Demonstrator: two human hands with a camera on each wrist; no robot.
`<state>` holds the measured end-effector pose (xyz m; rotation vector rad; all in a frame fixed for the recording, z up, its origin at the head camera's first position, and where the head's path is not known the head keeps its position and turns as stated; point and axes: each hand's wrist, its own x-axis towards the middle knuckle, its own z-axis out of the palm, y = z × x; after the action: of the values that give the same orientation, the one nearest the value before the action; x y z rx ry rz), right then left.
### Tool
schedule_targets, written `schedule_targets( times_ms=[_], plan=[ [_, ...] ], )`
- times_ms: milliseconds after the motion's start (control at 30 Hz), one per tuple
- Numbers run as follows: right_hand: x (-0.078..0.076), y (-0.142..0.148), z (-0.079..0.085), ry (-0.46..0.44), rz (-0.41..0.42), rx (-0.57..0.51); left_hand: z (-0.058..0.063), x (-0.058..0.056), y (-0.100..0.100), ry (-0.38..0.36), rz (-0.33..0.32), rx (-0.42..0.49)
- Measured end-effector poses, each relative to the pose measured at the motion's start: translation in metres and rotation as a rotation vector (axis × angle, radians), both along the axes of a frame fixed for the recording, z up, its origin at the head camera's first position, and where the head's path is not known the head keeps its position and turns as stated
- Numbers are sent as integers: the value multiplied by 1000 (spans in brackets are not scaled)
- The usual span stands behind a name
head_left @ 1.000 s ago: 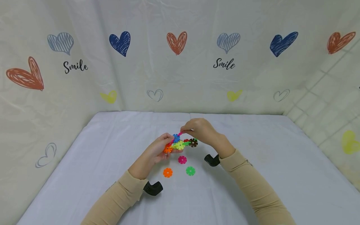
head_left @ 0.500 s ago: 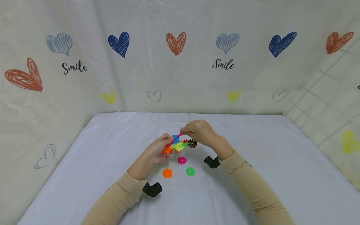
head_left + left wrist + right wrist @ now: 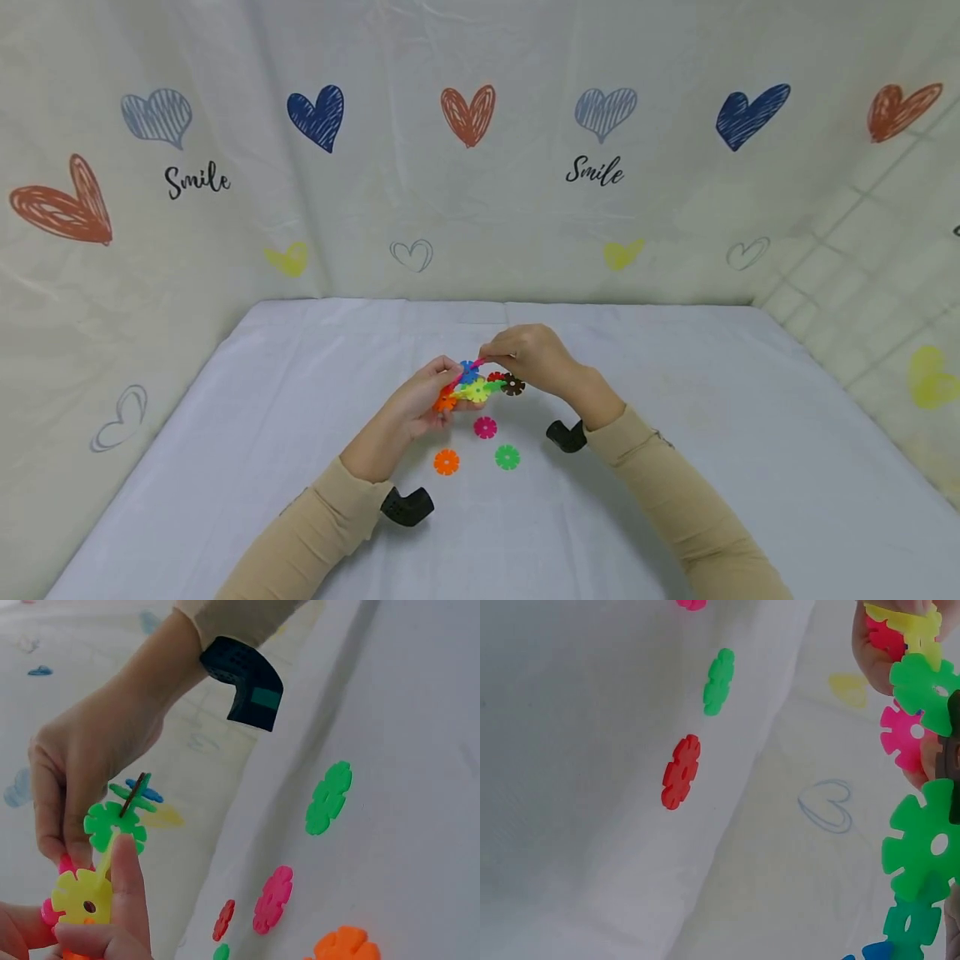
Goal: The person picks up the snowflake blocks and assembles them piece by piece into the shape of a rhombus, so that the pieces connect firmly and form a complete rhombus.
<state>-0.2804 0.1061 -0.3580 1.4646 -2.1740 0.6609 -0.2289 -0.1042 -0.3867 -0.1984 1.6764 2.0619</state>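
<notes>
Notched plastic flower discs are joined into a chain, with a yellow disc, a blue disc and a brown disc among them. My left hand holds the chain near its orange disc, thumb on top and fingers beneath. From above right, my right hand pinches a pink disc that touches the blue disc; whether their notches interlock I cannot tell. In the left wrist view a green disc stands out from the yellow one.
Below the hands, a loose pink disc, an orange disc and a green disc lie on the white cloth. The right wrist view shows a loose red disc too. Black wrist mounts hang under both sleeves.
My right hand has come down slightly, and the pink disc in its fingers lies at a flatter angle. The left hand and the loose discs stay nearly where they were.
</notes>
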Motion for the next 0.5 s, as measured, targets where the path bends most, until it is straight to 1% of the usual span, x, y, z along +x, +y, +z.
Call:
schedule_targets(
  times_ms=[67, 233, 367, 500],
  plan=[
    [-1, -1, 1, 4, -6, 10, -1, -1, -1, 0, 3, 4],
    [-2, -3, 8, 62, -31, 27, 0, -3, -2, -16, 8, 15],
    [-3, -6, 14, 76, -42, 25, 2, -4, -2, -34, 5, 61],
    [-3, -7, 15, 66, -56, 32, 2, -4, -2, -35, -14, 117]
  ],
)
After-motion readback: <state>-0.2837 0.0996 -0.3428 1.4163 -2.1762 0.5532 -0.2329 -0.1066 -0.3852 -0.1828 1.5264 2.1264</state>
